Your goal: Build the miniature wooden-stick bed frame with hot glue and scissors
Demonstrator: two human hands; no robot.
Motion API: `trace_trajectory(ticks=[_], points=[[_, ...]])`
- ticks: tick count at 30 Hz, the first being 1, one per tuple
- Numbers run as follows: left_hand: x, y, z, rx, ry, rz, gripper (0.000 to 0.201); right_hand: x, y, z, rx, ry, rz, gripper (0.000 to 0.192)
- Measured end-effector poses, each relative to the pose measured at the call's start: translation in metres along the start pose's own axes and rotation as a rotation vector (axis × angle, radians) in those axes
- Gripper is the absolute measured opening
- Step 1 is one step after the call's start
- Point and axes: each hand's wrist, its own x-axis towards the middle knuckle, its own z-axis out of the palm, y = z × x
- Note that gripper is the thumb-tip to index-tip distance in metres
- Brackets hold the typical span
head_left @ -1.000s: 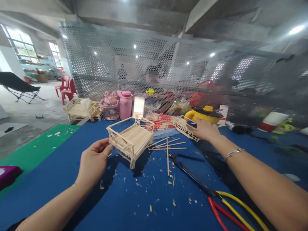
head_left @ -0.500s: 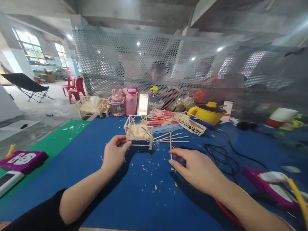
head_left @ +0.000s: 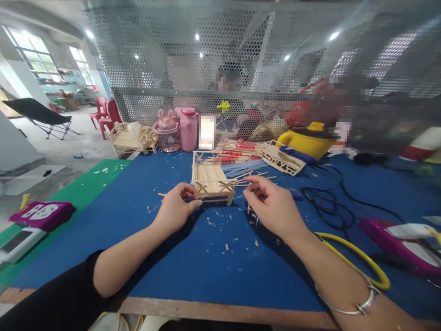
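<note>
In front of me a small model bed made of thin wooden sticks [head_left: 208, 174] stands on the blue tabletop, with crossed sticks along its sides. My left hand [head_left: 177, 204] grips its near left corner between thumb and fingers. To the right of the model, my right hand [head_left: 275, 202] is pinched around a thin wooden stick [head_left: 248, 207], mostly hidden by the fingers; a short end shows below them. Several loose wooden sticks [head_left: 270, 177] lie behind the right hand. A silver bangle is on my right wrist.
Behind stand another stick model [head_left: 129, 138], a pink jug [head_left: 188, 131], a lit phone [head_left: 207, 132], a slatted stick piece [head_left: 282, 158] and a yellow pot [head_left: 310, 140]. Black cables [head_left: 327, 207], a yellow ring [head_left: 361, 257] and purple power strips [head_left: 43, 215] lie at the sides. A perforated screen [head_left: 155, 78] borders the back.
My view has tilted down. The model bed, with my left hand on it, has turned and shifted rightward, showing more of its top. My right hand has come nearer to it.
</note>
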Motion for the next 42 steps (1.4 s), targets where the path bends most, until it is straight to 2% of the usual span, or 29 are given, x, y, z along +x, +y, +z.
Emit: trace_trajectory(ticks=[2,4,5,8,9,11,13,18,22,24,26,29,33,34,36,39,42], points=[[0.001,0.004,-0.011,0.028,-0.082,0.005,0.021,0.0,0.0,0.0,0.025,-0.007,0.01,0.028],[0.005,0.009,-0.03,0.091,-0.1,0.003,0.023,0.0,0.0,0.0,0.046,-0.004,0.019,0.028],[0.008,0.012,-0.042,0.14,-0.039,0.002,0.025,0.0,0.0,0.001,0.05,-0.003,0.024,0.029],[0.018,0.016,-0.082,0.291,0.326,0.043,0.032,0.001,0.003,0.004,0.028,-0.023,0.039,0.036],[0.022,0.015,-0.094,0.333,0.405,0.036,0.034,0.001,0.004,0.005,0.018,-0.034,0.04,0.038],[0.026,0.012,-0.111,0.407,0.424,-0.016,0.035,0.001,0.006,0.009,0.009,-0.055,0.037,0.039],[0.028,0.007,-0.117,0.473,0.331,-0.06,0.034,0.001,0.007,0.012,0.019,-0.08,0.034,0.037],[0.026,-0.001,-0.1,0.619,0.055,-0.027,0.023,0.0,0.004,0.019,0.057,-0.087,0.037,0.04],[0.023,-0.006,-0.085,0.704,-0.078,-0.014,0.023,0.0,0.0,0.016,0.078,0.034,0.009,0.04],[0.021,-0.006,-0.082,0.729,-0.114,-0.008,0.015,-0.003,-0.005,0.012,0.063,0.124,-0.059,0.034],[0.016,-0.001,-0.08,0.747,-0.136,0.004,0.011,-0.01,-0.012,0.007,0.03,0.147,-0.192,0.024],[0.0,0.02,-0.073,0.702,-0.241,0.067,0.016,-0.026,-0.027,0.005,-0.013,-0.02,-0.409,0.018],[-0.029,0.053,-0.05,0.395,-0.653,0.204,0.027,-0.044,-0.044,0.01,-0.096,-0.393,-0.477,0.034],[-0.034,0.057,-0.043,0.367,-0.686,0.213,0.028,-0.046,-0.046,0.011,-0.117,-0.469,-0.474,0.035],[-0.041,0.061,-0.029,0.345,-0.67,0.187,0.032,-0.047,-0.047,0.012,-0.133,-0.561,-0.437,0.033],[-0.043,0.056,-0.017,0.3,-0.604,0.12,0.033,-0.043,-0.045,0.01,-0.075,-0.62,-0.327,0.032],[-0.04,0.049,-0.014,0.225,-0.638,0.06,0.034,-0.04,-0.041,0.009,-0.01,-0.685,-0.262,0.028]])
